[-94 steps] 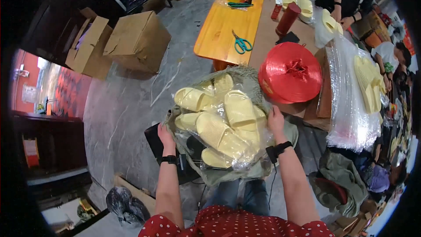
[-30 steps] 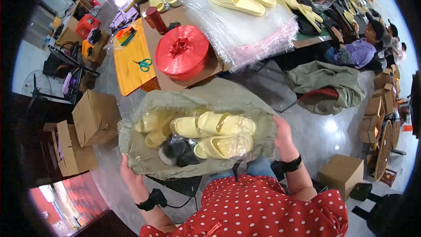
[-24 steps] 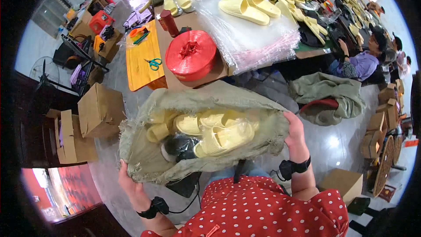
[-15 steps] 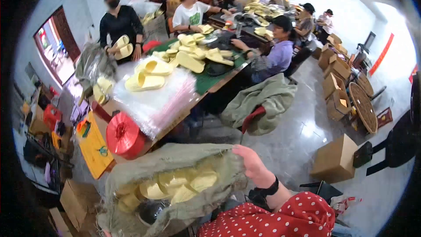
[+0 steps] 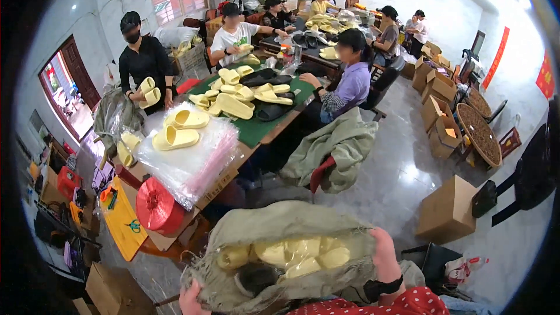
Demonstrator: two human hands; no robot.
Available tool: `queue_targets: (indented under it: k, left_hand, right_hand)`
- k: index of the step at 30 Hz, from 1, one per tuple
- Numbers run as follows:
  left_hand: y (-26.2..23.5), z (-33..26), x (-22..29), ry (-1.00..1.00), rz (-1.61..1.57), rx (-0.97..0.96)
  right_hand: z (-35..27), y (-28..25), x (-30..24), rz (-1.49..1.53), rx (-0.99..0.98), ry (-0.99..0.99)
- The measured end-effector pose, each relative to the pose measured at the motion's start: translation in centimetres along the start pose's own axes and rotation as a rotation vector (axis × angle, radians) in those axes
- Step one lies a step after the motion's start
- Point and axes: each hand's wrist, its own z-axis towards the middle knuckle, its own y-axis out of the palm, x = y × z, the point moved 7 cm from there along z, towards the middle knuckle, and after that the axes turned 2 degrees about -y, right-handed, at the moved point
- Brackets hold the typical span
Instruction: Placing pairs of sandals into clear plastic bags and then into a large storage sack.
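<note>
The person's left hand (image 5: 191, 301) and right hand (image 5: 382, 251) grip a frayed grey-green sack (image 5: 280, 220); yellow slippers (image 5: 271, 252) lie inside it

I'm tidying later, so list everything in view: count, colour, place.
Held sack: one, grey-green, lower centre
Slippers in sack: several, pale yellow, inside
Dark item: one, black, beside them
Bag stack: one, clear, left of centre
Slippers on bags: two, yellow, atop stack
Piled slippers: many, yellow and black, beyond bag stack
Side table: one, orange, lower left
Scissors: one, teal, on side table
Wound roll: one, red, beside side table
Draped cloth: one, grey-green, beyond held sack
Cartons: several, brown, right and lower left
People: several, varied clothing, upper half
Left hand's fingers: some, bare, sack's left rim
Right hand's fingers: some, bare, sack's right rim
</note>
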Motion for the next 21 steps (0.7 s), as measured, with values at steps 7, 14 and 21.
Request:
queue_targets:
  k: [7,14,21]
  left_hand:
    - [8.4,2.0,-2.0,-0.277,0.139,-0.178]
    - [12.5,1.5,-11.8,-0.402,0.864,-0.768]
    - [11.1,2.3,-20.2,-0.034,0.904,-1.061]
  right_hand:
    - [-7.1,2.1,-3.1,0.185,0.007,-0.167]
    - [-7.6,14.0,9.5,-0.354,-0.259,0.187]
    - [-10.0,22.0,13.4,-0.323,-1.048,0.234]
